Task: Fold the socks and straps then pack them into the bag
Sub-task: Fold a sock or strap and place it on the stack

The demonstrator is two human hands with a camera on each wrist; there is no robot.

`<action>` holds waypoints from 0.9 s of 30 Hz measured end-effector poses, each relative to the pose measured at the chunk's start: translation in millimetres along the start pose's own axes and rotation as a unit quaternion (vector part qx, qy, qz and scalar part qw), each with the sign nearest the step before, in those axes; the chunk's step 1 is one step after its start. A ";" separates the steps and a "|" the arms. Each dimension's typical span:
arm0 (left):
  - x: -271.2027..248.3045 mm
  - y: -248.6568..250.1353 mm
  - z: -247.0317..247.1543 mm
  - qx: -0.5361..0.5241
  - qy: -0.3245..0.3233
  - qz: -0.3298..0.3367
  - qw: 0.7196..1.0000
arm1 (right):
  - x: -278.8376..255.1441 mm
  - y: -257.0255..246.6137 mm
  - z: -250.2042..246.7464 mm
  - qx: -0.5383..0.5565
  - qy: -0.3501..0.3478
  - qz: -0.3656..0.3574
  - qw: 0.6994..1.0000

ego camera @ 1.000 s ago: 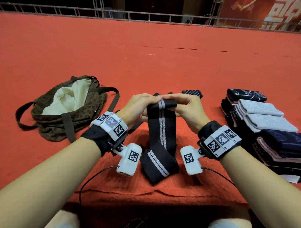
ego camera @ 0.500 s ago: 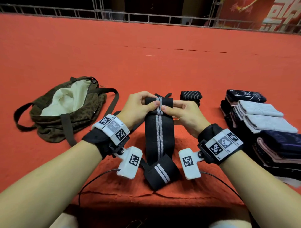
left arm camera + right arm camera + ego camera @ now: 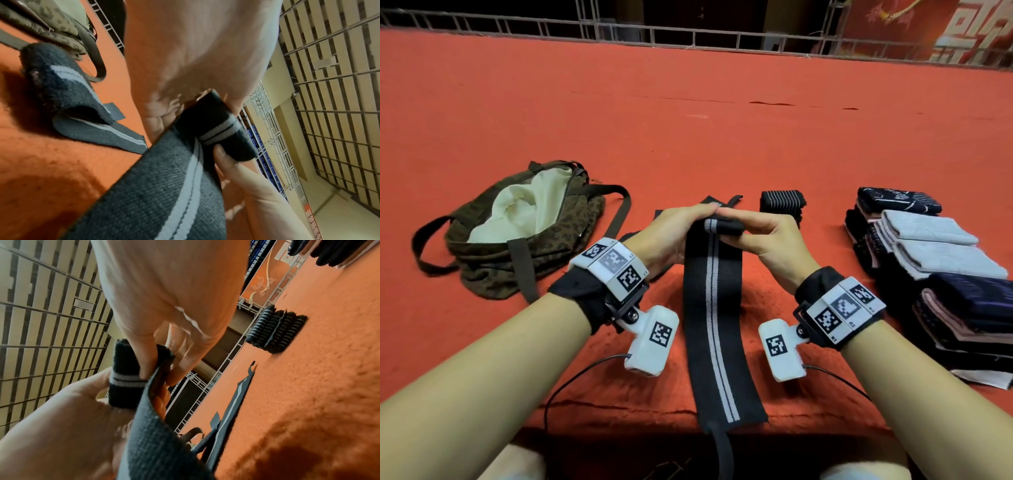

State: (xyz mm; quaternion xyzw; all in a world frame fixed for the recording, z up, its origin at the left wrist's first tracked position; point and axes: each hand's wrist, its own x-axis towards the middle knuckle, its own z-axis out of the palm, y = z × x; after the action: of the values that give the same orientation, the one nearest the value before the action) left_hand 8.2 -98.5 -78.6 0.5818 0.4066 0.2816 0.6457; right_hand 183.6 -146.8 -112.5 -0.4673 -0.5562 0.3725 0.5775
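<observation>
A long black strap with two grey stripes runs from my hands down to the carpet's near edge. Its far end is rolled over into a small fold. My left hand and right hand both pinch that fold, fingers on top and thumbs beneath. A second strap lies loose on the carpet behind and left of my hands. The olive patterned bag lies open at the left, showing its cream lining.
A folded striped strap sits just beyond my right hand. Stacks of folded socks, white, dark and pink, fill the right side. A red carpet covers the surface up to a metal railing at the back.
The strap's lower part lay doubled over on the carpet; now it is stretched out straight to the near edge. Both hands keep hold of the rolled far end.
</observation>
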 end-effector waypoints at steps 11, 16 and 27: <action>3.9 -15.7 -3.6 0.022 0.060 0.055 0.996 | -9.2 -1.2 1.3 0.040 -0.075 0.148 0.985; 5.7 -21.0 -1.4 0.121 0.061 0.080 0.987 | -9.5 -6.0 3.8 -0.026 -0.084 0.114 0.990; 3.3 -27.6 -4.9 0.071 0.093 0.092 0.989 | -7.8 0.7 0.6 0.065 0.014 0.098 0.993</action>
State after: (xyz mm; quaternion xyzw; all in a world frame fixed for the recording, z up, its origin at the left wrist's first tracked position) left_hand 2.7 -97.8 -106.3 0.6323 0.4282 0.3631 0.5339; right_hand 182.2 -154.0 -115.4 -0.4861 -0.4739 0.4564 0.5752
